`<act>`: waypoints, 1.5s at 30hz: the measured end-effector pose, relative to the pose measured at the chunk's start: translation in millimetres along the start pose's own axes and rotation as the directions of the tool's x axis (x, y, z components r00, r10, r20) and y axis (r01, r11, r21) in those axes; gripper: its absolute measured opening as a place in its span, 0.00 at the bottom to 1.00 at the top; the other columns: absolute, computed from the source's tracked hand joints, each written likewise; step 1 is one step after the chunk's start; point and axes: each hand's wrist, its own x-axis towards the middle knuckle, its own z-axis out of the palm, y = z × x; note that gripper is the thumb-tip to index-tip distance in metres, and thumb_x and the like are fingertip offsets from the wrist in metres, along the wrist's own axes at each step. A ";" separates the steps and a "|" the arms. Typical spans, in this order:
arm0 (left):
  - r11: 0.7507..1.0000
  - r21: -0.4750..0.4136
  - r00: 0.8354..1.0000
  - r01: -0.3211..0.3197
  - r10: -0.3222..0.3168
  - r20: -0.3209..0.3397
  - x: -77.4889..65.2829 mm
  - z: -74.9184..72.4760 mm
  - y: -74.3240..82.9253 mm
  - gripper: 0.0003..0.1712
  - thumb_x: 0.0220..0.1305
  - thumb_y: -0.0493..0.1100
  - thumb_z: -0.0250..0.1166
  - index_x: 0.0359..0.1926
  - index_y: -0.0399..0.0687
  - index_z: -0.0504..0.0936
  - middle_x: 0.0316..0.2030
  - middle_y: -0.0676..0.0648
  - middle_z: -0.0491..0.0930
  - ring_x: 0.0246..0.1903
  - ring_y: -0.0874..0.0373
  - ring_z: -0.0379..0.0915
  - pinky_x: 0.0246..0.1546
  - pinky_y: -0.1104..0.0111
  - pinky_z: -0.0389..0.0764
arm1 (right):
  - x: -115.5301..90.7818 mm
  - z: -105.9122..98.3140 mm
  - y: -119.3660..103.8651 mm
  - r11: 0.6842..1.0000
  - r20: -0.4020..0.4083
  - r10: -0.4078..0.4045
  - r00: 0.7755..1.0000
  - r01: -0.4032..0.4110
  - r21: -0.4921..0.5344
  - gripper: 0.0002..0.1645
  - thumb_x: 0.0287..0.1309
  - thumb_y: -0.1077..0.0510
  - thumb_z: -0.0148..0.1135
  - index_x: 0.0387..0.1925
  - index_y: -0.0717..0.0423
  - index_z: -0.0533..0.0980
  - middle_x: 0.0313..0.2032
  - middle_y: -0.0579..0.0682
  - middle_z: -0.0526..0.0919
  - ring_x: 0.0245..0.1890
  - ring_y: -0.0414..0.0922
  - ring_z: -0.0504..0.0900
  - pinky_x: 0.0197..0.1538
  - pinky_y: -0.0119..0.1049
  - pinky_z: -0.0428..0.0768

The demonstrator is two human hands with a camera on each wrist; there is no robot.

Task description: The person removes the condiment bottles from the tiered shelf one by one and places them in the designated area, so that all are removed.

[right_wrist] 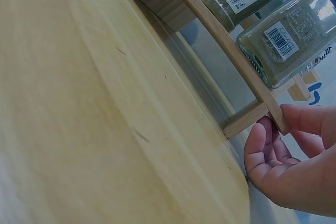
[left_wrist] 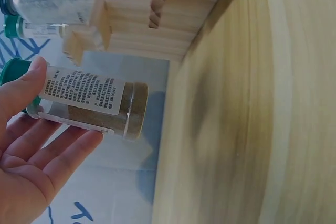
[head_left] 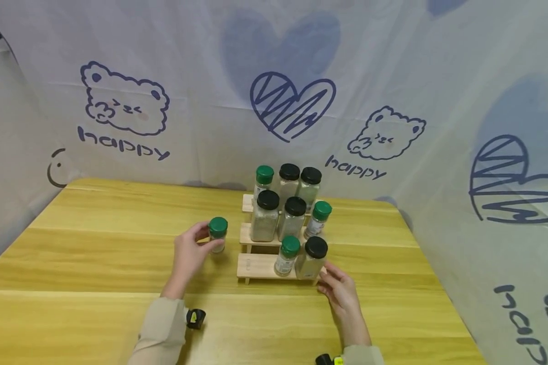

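Note:
My left hand grips a small spice jar with a green lid, left of the wooden rack. In the left wrist view the thumb presses near the lid, with fingers under the jar. Brown powder fills part of it, and its base is off the table. My right hand pinches the right end of the wooden spice rack's lowest shelf, fingers curled below. On that shelf stand a green-lidded jar and a larger black-lidded jar, nearest my right hand.
More spice jars stand on the rack's upper tiers: two black-lidded and one green-lidded in the middle, others at the back. The wooden table ends at a printed cloth behind. A black band is on the left wrist.

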 end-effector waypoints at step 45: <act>0.991 0.008 0.989 0.137 -0.137 0.051 33.7 27.3 -33.9 0.26 0.47 0.32 0.69 0.48 0.28 0.72 0.44 0.31 0.75 0.45 0.41 0.72 0.45 0.59 0.75 | -0.6 -0.5 -1.0 1.000 0.014 0.000 1.000 0.000 -0.003 0.27 0.58 0.73 0.48 0.59 0.76 0.57 0.51 0.60 0.61 0.25 0.37 0.75 0.27 0.28 0.76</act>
